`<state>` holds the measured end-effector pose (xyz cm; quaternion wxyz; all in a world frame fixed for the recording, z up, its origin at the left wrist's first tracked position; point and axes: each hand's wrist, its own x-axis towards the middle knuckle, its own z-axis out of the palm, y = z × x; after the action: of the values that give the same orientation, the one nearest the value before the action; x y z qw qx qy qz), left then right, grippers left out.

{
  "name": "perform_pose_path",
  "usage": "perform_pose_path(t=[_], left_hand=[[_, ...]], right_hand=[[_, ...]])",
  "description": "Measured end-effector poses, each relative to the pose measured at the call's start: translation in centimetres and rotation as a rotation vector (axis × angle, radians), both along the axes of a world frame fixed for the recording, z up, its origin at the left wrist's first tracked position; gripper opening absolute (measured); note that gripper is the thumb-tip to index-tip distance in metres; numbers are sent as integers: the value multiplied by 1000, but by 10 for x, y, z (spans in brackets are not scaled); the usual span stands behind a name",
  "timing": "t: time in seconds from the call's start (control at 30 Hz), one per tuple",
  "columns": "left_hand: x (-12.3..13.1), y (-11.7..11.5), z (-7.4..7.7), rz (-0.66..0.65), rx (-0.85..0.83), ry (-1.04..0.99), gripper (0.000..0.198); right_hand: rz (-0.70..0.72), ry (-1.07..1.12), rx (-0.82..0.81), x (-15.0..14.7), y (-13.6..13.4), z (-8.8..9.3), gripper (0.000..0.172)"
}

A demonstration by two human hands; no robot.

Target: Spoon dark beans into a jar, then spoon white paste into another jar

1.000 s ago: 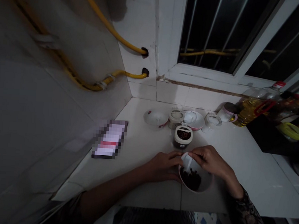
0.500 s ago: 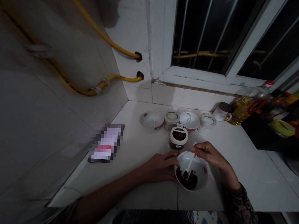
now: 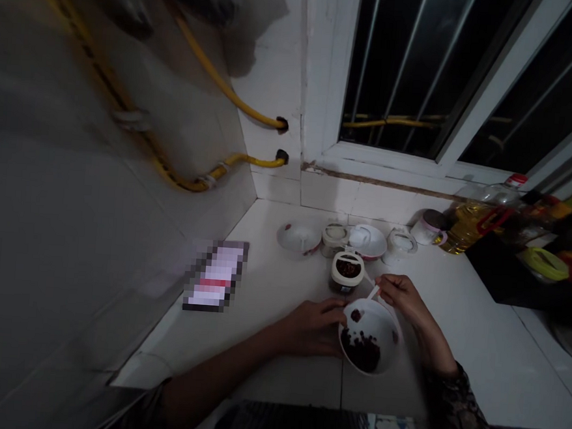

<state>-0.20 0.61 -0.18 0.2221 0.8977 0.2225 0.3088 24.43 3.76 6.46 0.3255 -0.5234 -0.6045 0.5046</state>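
Note:
A white bowl holds dark, crumbly bits and is tipped a little toward me. My left hand grips its left side, fingers at the rim. At the bowl's far edge, my right hand pinches the handle of a small white spoon; I cannot clearly make out its scoop end. A dark red spot shows on the bowl's inner wall, perhaps a printed flower. Just behind the bowl stands a white-rimmed jar with dark red contents.
Farther back are a shallow dish, a jar of pale contents, a white bowl and another clear jar. A phone lies left. An oil bottle and a black box stand right.
The spoon has come up from the dark bits to the bowl's far rim, drawn by my right hand. My left hand still holds the bowl, now tilted slightly more. The camera view has shifted.

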Motion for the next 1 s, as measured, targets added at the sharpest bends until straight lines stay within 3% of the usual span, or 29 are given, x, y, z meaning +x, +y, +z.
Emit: perform_pose_path(t=[0.13,0.27,0.4,0.5,0.63,0.7,0.77,0.9,1.0], left_hand=[[1,-2,1,17,-8,-10,47],[0,-2,3,4,-42,-5,45],[0,-2,3,-11,-64,16,45],[0,-3,3,-3,-63,28,45],[0,-3,4,-4,-55,21,44],[0,-3,5,-10,-53,16,44],[-1,-3,5,-10,-47,17,44],[-2,-3,5,-3,-45,54,44],[-2,-3,7,-7,-39,55,43]], right_hand=[[-232,25,158,-8,5,9,52],[-431,-148,595,-18,5,20,47],[-273,-487,1066,-22,-2,21,32],[-132,-668,1211,-21,-6,19,26],[-205,-626,1119,-17,-14,23,31],[-298,-554,968,-13,-18,29,39],[-304,-484,789,-9,-21,33,47],[-3,-430,524,0,-23,36,52],[178,-545,454,6,-25,33,45]])
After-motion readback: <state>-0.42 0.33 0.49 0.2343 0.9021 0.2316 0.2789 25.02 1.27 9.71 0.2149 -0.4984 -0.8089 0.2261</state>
